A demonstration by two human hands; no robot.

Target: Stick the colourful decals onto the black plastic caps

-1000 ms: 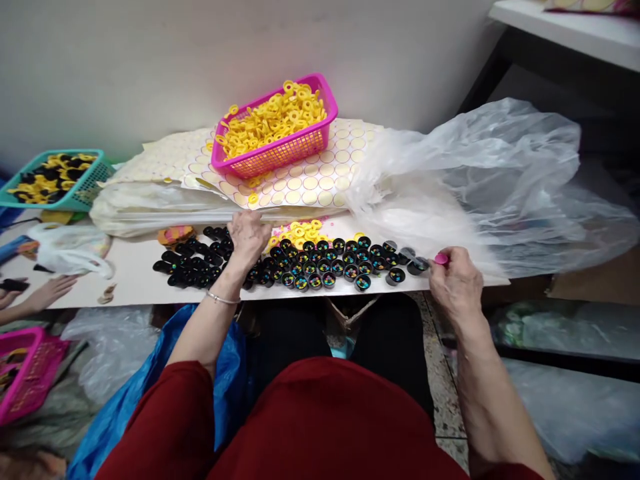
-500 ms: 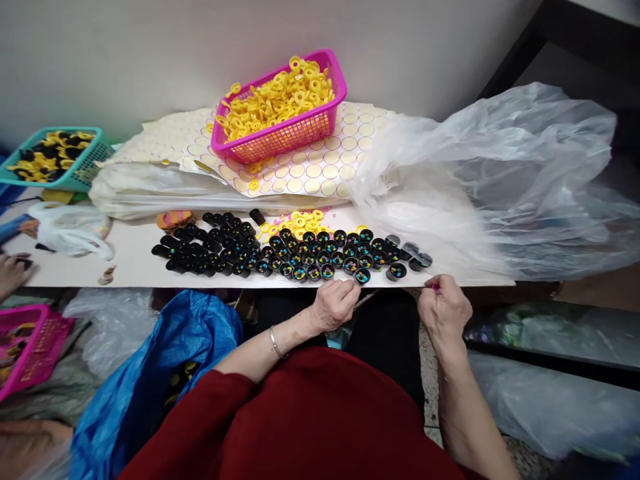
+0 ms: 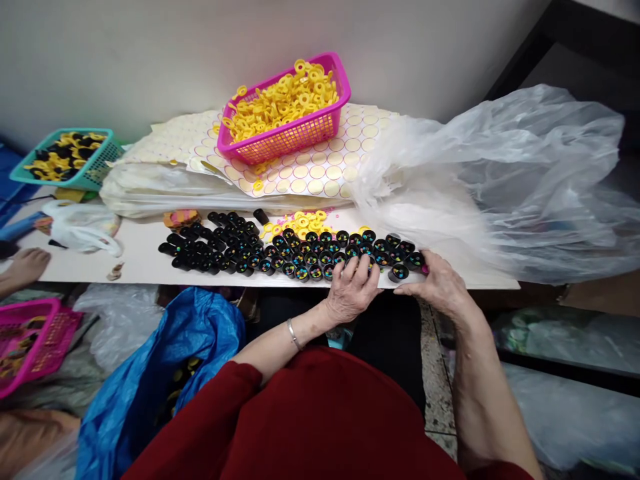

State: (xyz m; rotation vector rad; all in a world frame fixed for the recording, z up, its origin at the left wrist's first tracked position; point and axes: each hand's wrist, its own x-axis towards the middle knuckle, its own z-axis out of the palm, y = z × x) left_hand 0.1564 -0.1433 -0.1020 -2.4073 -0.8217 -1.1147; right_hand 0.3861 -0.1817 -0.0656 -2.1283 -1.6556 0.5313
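Black round cups (image 3: 301, 273) with small coloured bits inside stand packed together along the front of the white table (image 3: 140, 270). My left hand (image 3: 353, 290) is over the front row, its fingers curled onto a cup there. At the right end of the group, my right hand (image 3: 440, 283) rests at the table edge with thumb and fingers apart, beside the last cups; something small and pink shows at its fingertips. Behind the cups lie loose yellow rings (image 3: 307, 223) and scattered pink bits.
A pink basket (image 3: 285, 143) of yellow rings sits on printed sheets (image 3: 320, 175). Clear plastic (image 3: 500, 180) covers the right side. At left are a teal basket (image 3: 95, 170), a white bag (image 3: 83, 230) and another person's hand (image 3: 30, 263). A blue bag (image 3: 130, 373) hangs below.
My left hand has moved right and onto the cups. My right hand has opened from a closed pose and reached up to the right-end cups, where the clear covers no longer show.
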